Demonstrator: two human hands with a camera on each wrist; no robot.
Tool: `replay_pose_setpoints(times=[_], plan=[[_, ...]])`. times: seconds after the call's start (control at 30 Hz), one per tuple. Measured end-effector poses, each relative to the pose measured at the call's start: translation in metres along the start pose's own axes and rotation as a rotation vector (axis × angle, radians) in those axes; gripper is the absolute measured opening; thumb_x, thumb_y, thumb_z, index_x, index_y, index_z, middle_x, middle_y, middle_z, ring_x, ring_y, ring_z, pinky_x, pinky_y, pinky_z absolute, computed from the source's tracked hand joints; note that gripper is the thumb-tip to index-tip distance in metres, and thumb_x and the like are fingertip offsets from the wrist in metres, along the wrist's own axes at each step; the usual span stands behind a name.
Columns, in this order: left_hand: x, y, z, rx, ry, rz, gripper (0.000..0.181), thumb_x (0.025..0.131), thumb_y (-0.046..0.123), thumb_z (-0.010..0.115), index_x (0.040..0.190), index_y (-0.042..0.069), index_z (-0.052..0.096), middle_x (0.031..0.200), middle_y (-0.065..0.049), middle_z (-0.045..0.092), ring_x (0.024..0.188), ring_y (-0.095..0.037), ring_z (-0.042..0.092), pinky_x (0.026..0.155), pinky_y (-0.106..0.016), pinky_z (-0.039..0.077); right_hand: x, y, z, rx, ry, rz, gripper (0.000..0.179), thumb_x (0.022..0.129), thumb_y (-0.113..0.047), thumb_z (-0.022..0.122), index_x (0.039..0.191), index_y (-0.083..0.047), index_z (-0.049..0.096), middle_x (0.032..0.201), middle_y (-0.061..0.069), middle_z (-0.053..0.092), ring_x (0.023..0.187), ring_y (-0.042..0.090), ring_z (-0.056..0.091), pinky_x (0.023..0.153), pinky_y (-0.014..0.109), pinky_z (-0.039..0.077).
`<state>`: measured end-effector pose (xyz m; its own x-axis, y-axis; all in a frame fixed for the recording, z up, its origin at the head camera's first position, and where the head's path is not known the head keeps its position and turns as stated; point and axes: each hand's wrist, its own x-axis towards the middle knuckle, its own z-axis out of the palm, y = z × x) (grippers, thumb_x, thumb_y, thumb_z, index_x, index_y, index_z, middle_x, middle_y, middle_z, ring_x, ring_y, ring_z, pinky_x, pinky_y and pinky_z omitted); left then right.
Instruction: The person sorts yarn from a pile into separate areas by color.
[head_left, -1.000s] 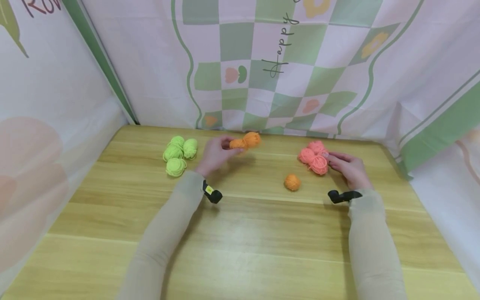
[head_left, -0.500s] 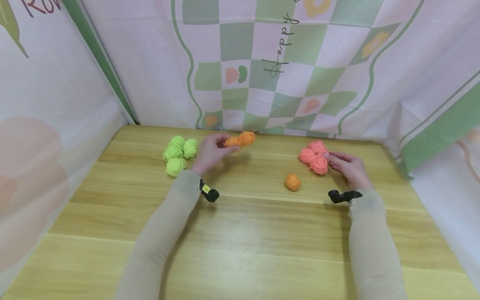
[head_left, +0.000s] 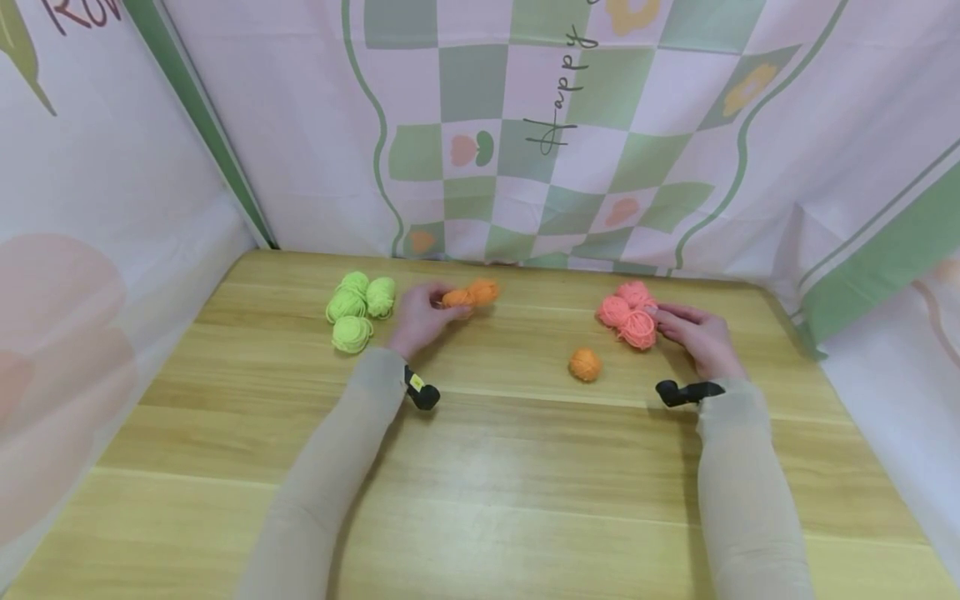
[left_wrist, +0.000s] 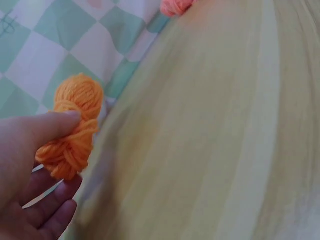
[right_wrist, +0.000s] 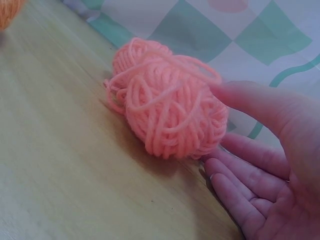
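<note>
In the head view my left hand (head_left: pixel 422 318) pinches two joined-looking orange yarn balls (head_left: pixel 483 292) near the table's back edge. The left wrist view shows my thumb across the lower orange yarn ball (left_wrist: pixel 70 150), with the other above it. My right hand (head_left: pixel 701 337) is at the pink yarn balls (head_left: pixel 637 329), clustered at the back right. In the right wrist view, thumb and fingertips meet the near side of a pink yarn ball (right_wrist: pixel 165 110), the lower fingers stretched out. A single orange yarn ball (head_left: pixel 584 365) lies in front of the pink cluster.
Several lime-green yarn balls (head_left: pixel 351 304) sit grouped left of my left hand. A patterned cloth (head_left: pixel 547 167) hangs behind the wooden table (head_left: pixel 480 483), and more cloth hangs along both sides.
My left hand has shifted a little to the left and then lower, bringing the two orange yarn balls closer to the tabletop. My right hand and the pink yarn balls stay in place.
</note>
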<state>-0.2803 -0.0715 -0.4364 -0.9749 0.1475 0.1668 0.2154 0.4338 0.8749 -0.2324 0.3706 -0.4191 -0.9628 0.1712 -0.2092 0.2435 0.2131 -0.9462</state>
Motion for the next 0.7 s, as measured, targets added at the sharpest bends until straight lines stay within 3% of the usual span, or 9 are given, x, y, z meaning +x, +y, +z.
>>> replay_pose_setpoints(times=[0.33, 0.5, 0.7], plan=[[0.001, -0.004, 0.003, -0.002, 0.047, -0.064, 0.04, 0.083, 0.021, 0.087, 0.115, 0.002, 0.071, 0.104, -0.008, 0.071, 0.09, -0.02, 0.06, 0.08, -0.032, 0.05, -0.002, 0.002, 0.0, -0.007, -0.016, -0.026, 0.079, 0.092, -0.037, 0.077, 0.15, 0.004, 0.044, 0.113, -0.013, 0.061, 0.097, -0.006, 0.063, 0.087, 0.015, 0.052], [-0.001, -0.004, 0.001, 0.01, 0.011, -0.068, 0.051, 0.082, 0.031, 0.088, 0.122, 0.003, 0.07, 0.108, -0.007, 0.07, 0.094, -0.02, 0.061, 0.082, -0.032, 0.052, -0.001, 0.003, 0.0, -0.01, -0.023, -0.029, 0.08, 0.092, -0.038, 0.076, 0.152, 0.004, 0.042, 0.119, -0.009, 0.06, 0.097, -0.007, 0.063, 0.089, 0.015, 0.051], [-0.005, -0.007, -0.001, -0.001, -0.041, -0.064, 0.062, 0.083, 0.036, 0.086, 0.132, 0.003, 0.065, 0.116, -0.008, 0.068, 0.101, -0.021, 0.062, 0.089, -0.034, 0.053, -0.004, 0.011, -0.004, 0.026, -0.028, -0.099, 0.085, 0.093, -0.035, 0.076, 0.154, 0.006, 0.034, 0.125, -0.002, 0.061, 0.098, -0.003, 0.065, 0.089, 0.015, 0.051]])
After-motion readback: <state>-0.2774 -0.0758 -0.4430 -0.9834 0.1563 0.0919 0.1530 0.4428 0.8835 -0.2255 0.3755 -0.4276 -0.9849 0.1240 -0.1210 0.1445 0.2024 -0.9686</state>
